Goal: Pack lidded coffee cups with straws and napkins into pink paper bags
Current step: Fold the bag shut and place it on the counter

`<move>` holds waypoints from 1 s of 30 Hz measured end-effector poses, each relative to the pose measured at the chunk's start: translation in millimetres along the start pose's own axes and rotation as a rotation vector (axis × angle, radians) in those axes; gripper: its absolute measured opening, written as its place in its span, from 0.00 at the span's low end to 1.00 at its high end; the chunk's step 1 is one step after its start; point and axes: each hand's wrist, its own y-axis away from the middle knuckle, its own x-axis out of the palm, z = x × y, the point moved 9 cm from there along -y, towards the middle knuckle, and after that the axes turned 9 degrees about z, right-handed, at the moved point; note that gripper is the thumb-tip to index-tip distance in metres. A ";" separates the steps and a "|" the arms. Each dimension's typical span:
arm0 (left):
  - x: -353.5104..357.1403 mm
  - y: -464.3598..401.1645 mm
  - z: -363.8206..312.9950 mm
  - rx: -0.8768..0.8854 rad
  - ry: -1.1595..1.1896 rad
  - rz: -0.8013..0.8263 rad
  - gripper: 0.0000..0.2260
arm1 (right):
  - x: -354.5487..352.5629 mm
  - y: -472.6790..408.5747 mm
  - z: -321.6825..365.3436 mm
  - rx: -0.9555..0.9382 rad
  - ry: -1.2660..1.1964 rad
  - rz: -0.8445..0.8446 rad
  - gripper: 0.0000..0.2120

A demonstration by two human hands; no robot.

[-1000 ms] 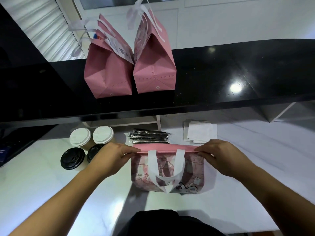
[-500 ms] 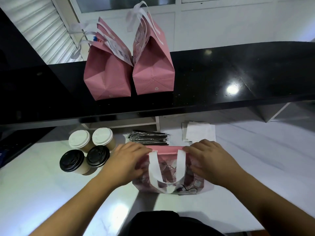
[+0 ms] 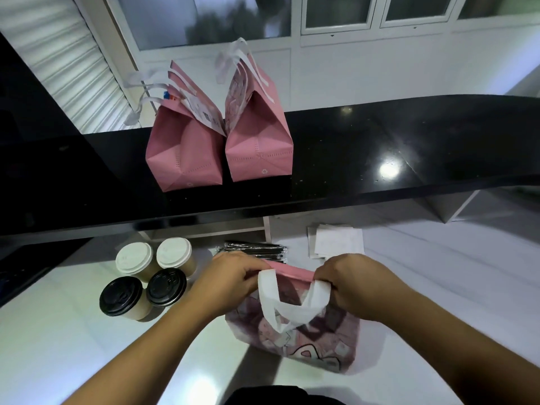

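**Head view: both hands clenched on the bag's top edge**

Head camera showed the pink bag (image 3: 295, 334) lying on the white counter (image 3: 58, 346), just in front of the person. The left hand (image 3: 230, 283) had its grip curled tight on the bag's upper left rim, beside a white handle (image 3: 287, 309). The right hand (image 3: 359, 290) pinched the right rim and the handle's other end. Four lidded cups (image 3: 146, 276) stood to the left, straws (image 3: 252, 250) and napkins (image 3: 337, 241) behind. Two packed bags (image 3: 219, 141) stood on the black shelf (image 3: 380, 147).
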 end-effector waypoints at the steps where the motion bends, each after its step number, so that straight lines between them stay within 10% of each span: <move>1: -7.6 -1.5 -5.5 0.015 0.024 -0.013 0.09 | -9.3 5.0 0.8 0.009 0.025 0.030 0.08; 9: -92.9 -12.6 -56.4 0.107 0.188 -0.398 0.16 | -143.2 66.1 -18.9 0.194 0.141 -0.035 0.08; 24: -94.4 -116.0 -138.9 0.177 0.342 -0.188 0.35 | -321.2 16.8 -122.3 0.450 0.128 -0.614 0.14; 30: -109.8 -161.6 -129.1 0.071 0.288 -0.328 0.27 | -333.2 -40.9 -140.0 0.455 -0.043 -0.709 0.12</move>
